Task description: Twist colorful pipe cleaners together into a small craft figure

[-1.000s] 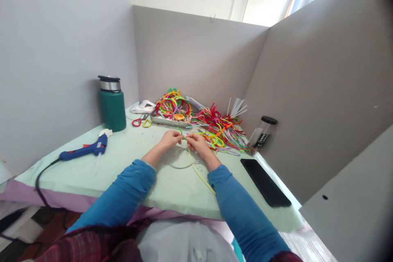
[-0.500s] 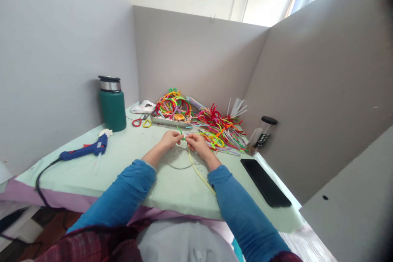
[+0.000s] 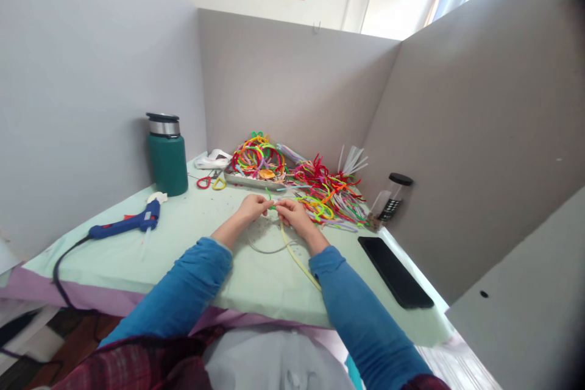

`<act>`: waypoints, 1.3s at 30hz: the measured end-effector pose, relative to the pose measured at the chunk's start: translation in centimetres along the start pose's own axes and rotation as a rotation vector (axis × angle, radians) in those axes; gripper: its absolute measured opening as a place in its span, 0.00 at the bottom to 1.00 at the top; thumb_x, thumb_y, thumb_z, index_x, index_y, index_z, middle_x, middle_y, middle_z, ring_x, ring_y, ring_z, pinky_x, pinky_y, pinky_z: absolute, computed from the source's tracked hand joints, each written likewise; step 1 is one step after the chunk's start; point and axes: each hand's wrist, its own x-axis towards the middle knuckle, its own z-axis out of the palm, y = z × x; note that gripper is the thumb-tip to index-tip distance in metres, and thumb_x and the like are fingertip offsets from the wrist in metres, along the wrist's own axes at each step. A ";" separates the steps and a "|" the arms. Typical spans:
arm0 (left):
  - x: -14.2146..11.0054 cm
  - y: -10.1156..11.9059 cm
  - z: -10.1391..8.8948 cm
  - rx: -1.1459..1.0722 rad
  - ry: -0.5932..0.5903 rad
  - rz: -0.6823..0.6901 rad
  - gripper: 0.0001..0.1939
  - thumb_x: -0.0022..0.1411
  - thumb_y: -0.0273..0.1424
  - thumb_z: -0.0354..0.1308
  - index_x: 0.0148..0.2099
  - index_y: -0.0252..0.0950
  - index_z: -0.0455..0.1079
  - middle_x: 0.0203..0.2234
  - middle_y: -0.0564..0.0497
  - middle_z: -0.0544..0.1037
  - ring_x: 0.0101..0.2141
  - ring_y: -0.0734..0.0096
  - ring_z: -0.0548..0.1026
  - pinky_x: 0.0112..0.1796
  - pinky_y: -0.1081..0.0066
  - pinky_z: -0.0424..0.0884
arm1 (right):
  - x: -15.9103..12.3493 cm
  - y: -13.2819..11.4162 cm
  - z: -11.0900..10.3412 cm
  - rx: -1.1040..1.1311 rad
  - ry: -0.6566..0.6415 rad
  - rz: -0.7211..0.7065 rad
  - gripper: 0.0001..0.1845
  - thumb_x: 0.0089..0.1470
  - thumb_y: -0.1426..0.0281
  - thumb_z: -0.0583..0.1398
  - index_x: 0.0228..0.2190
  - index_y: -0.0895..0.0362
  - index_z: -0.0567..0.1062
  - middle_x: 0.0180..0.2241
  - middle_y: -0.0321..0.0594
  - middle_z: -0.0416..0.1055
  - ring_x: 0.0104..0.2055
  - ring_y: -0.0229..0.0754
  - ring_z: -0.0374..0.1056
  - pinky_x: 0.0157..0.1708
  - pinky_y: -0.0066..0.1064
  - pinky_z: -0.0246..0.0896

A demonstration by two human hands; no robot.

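Note:
Over the middle of the table my left hand (image 3: pixel 252 208) and my right hand (image 3: pixel 292 213) almost meet. Both are closed, thumb against fingers, pinching a green pipe cleaner (image 3: pixel 269 192) whose free end sticks up between them. My fingers hide most of it. Below my right hand a pale yellow strip (image 3: pixel 299 265) runs down toward my right sleeve. A thin grey curved strand (image 3: pixel 267 251) lies on the table beneath my hands and crosses the yellow strip.
Behind my hands lie a metal tray (image 3: pixel 251 183) of coloured loops and a heap of pipe cleaners (image 3: pixel 326 186). A green bottle (image 3: pixel 168 158) and blue glue gun (image 3: pixel 125 222) are at left. At right are a black phone (image 3: pixel 395 271) and a clear jar (image 3: pixel 390 201).
Hardly anything differs. The grey strand under my hands has shifted slightly; both hands keep their pinch in the same place.

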 end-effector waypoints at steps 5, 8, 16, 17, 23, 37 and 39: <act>-0.3 0.5 -0.1 0.022 0.052 0.070 0.23 0.49 0.51 0.57 0.20 0.35 0.67 0.13 0.54 0.67 0.17 0.77 0.60 0.20 0.75 0.53 | 0.0 -0.1 0.1 0.017 0.033 0.020 0.10 0.47 0.62 0.61 0.29 0.56 0.72 0.18 0.30 0.62 0.15 0.30 0.50 0.16 0.25 0.42; -0.3 0.6 -0.2 0.017 0.070 0.091 0.21 0.50 0.49 0.56 0.23 0.35 0.68 0.14 0.55 0.68 0.16 0.77 0.61 0.20 0.75 0.54 | 0.1 -0.1 0.2 0.021 0.039 0.027 0.10 0.47 0.63 0.61 0.29 0.56 0.72 0.18 0.30 0.62 0.15 0.30 0.49 0.16 0.25 0.42; -0.6 0.9 -0.2 -0.150 0.063 0.074 0.20 0.52 0.48 0.56 0.27 0.35 0.68 0.10 0.60 0.60 0.12 0.78 0.59 0.18 0.75 0.54 | 0.2 0.3 0.1 0.050 0.046 0.037 0.11 0.46 0.63 0.62 0.31 0.56 0.73 0.18 0.30 0.62 0.15 0.30 0.50 0.15 0.25 0.42; -0.6 1.0 -0.2 -0.166 0.058 0.078 0.20 0.51 0.49 0.56 0.27 0.34 0.69 0.10 0.60 0.61 0.13 0.79 0.59 0.18 0.75 0.54 | 0.3 0.3 0.1 0.052 0.048 0.037 0.11 0.46 0.63 0.62 0.31 0.56 0.73 0.18 0.30 0.62 0.15 0.30 0.50 0.16 0.25 0.42; -0.5 1.0 -0.4 -0.155 0.038 0.061 0.22 0.50 0.48 0.58 0.32 0.31 0.75 0.09 0.59 0.60 0.14 0.78 0.59 0.19 0.75 0.55 | 0.2 0.2 0.1 0.047 0.049 0.028 0.11 0.46 0.62 0.61 0.30 0.56 0.72 0.18 0.29 0.62 0.15 0.30 0.50 0.16 0.25 0.42; 0.0 0.4 -0.1 -0.196 -0.019 0.004 0.16 0.48 0.35 0.63 0.38 0.29 0.77 0.12 0.56 0.67 0.16 0.78 0.62 0.20 0.75 0.59 | 0.1 0.1 0.1 0.051 0.052 0.039 0.10 0.46 0.63 0.62 0.29 0.57 0.72 0.17 0.29 0.62 0.15 0.30 0.50 0.16 0.25 0.41; 0.0 0.4 -0.1 -0.198 -0.024 0.014 0.16 0.49 0.35 0.63 0.38 0.28 0.77 0.11 0.57 0.66 0.15 0.78 0.61 0.20 0.75 0.58 | 0.1 0.2 0.1 0.051 0.048 0.033 0.10 0.46 0.64 0.61 0.29 0.57 0.72 0.17 0.29 0.62 0.15 0.30 0.50 0.16 0.25 0.41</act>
